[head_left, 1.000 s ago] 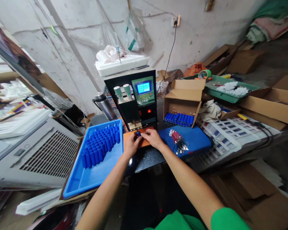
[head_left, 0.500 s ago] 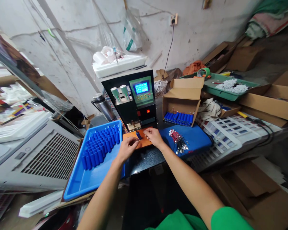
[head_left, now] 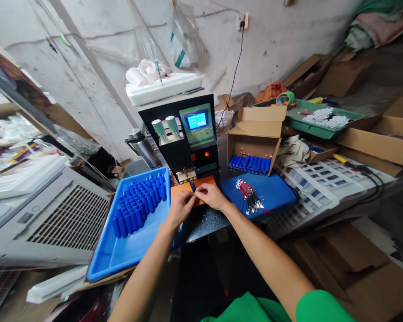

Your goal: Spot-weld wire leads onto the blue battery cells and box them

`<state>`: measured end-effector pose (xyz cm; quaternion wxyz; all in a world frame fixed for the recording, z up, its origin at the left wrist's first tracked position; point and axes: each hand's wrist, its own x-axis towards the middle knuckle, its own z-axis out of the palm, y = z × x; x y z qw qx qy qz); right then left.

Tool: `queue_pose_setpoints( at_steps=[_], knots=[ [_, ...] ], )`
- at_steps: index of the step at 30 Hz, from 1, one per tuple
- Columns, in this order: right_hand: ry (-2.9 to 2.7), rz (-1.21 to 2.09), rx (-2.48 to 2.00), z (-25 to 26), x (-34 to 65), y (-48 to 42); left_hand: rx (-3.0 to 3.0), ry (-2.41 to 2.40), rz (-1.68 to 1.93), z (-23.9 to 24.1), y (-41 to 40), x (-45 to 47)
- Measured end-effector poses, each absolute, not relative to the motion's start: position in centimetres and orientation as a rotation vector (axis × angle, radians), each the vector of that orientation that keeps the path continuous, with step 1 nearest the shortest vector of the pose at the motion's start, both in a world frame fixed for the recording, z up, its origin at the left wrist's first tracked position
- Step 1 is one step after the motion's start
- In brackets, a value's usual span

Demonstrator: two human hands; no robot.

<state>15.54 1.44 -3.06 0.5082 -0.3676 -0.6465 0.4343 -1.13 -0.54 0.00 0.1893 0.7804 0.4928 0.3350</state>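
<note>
Two hands, left hand (head_left: 180, 207), right hand (head_left: 211, 196), both pinching one blue cell (head_left: 192, 187).

Blue tray (head_left: 121, 255) of blue cells (head_left: 139, 206), orange pad (head_left: 201, 182), blue mat (head_left: 275, 194), apparently red-tipped wires (head_left: 250, 197).

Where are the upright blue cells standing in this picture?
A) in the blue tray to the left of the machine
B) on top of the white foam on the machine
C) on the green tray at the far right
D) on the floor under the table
A: the upright blue cells stand in rows inside the blue tray, left of the machine and beside the left hand.
</note>
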Motion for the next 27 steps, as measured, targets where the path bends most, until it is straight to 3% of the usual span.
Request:
queue_pose_setpoints(
  at_steps=[9, 17, 23, 27],
  knots=[
    [-1.579, 1.082, -0.907, -2.8, 15.7, 1.5, 2.334, 1.321, 0.899, 0.4, -1.0, -1.3],
    [-1.233, 1.297, -0.809, -1.8, 16.7, 1.8, 2.385, 1.375, 1.062, 1.3, -1.9, -1.2],
    [-1.012, 1.462, -0.764, -2.0, 17.0, 2.3, 2.27, 1.297, 0.848, 0.3, -1.1, -0.9],
    [-0.992, 1.463, -0.786, -1.7, 16.9, 2.2, 2.216, 1.272, 0.889, -0.3, -0.8, -1.0]
  ],
)
